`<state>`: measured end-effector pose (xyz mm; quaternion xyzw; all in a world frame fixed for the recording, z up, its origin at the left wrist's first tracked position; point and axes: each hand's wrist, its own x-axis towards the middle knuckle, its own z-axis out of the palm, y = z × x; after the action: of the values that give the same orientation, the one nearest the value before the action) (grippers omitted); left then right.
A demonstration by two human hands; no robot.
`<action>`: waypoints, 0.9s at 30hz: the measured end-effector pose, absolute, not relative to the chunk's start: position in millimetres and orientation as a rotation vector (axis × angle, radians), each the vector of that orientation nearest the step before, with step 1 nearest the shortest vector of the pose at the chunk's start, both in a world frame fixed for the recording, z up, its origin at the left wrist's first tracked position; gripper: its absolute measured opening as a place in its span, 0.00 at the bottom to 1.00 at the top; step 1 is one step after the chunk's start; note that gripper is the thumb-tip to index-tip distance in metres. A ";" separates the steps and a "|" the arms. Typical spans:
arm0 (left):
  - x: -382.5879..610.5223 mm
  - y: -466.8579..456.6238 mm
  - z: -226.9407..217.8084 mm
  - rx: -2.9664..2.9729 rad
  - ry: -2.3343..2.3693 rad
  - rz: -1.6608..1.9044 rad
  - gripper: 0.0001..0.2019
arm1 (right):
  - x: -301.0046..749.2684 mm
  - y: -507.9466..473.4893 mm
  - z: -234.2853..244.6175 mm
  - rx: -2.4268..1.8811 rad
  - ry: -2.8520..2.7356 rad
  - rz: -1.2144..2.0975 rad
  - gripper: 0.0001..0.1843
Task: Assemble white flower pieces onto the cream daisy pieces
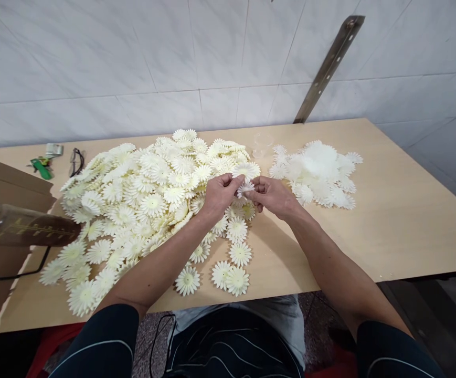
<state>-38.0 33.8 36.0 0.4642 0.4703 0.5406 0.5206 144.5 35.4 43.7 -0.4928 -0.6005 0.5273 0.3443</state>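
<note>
Both hands meet over the right edge of a big heap of pale yellow daisy-shaped artificial flower petals (149,173). Between them is a small white flower petal layer (245,188). My left hand (220,195) pinches it with thumb and forefinger from the left. From the right, my right hand (272,197) pinches its other side, fingers curled under. A larger pale flower piece (246,170) shows just behind the fingertips; whether it is held too I cannot tell. To the right of my right hand lies a smaller pile of whiter, translucent flower pieces (318,170).
On the far left of the table (369,226) lie a green-handled tool (41,168) and dark-framed glasses (77,161). A brown liquid-filled container (39,226) juts in beside a cardboard box (11,178). A clear plastic piece (263,140) lies at the back. A metal bar (328,68) leans against the tiled wall.
</note>
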 end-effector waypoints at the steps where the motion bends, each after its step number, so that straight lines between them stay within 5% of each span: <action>1: -37.8 34.0 36.4 1.100 1.108 1.306 0.26 | 145.0 36.0 43.5 -1.272 -1.567 1.375 0.29; 7: -37.8 33.8 42.8 1.003 1.081 1.319 0.20 | 169.0 42.0 51.5 -1.311 -1.573 1.148 0.26; 15: -36.8 31.5 44.4 1.061 1.086 1.253 0.21 | 270.3 77.3 53.7 -1.762 -1.184 0.009 0.08; 21: -37.1 29.5 46.4 1.100 1.099 1.180 0.21 | 319.3 82.9 44.9 -1.958 -1.107 -0.124 0.16; 27: -38.4 28.2 46.5 1.144 1.113 1.140 0.21 | 273.0 70.1 59.4 -1.601 -1.217 -0.013 0.25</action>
<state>-38.4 28.2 46.5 0.4846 0.4714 0.4830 0.5564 273.0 70.1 59.4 -0.6723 -0.5111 -0.0054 0.5356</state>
